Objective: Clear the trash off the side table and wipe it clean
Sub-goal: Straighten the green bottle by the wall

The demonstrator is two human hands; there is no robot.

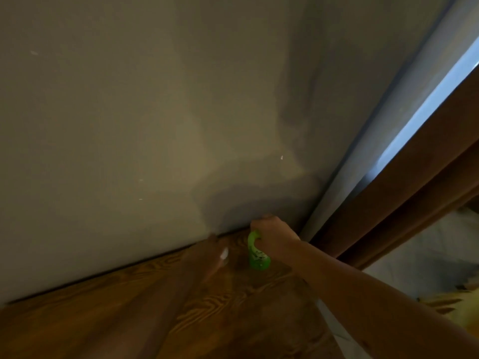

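The side table (108, 317) has a brown wood-grain top and fills the bottom of the view, up against the wall. My right hand (274, 234) is closed around the top of a green spray bottle (258, 257), which stands on the table near the back corner. My left hand (211, 240) reaches along the table toward the wall and is badly motion-blurred. A small white patch (224, 253) shows beside it; I cannot tell what it is or whether the hand holds it.
A plain grey wall (155, 112) rises right behind the table. To the right stand a brown wooden bed frame (394, 187) and white bedding (427, 255), with something yellow (456, 304) at the edge.
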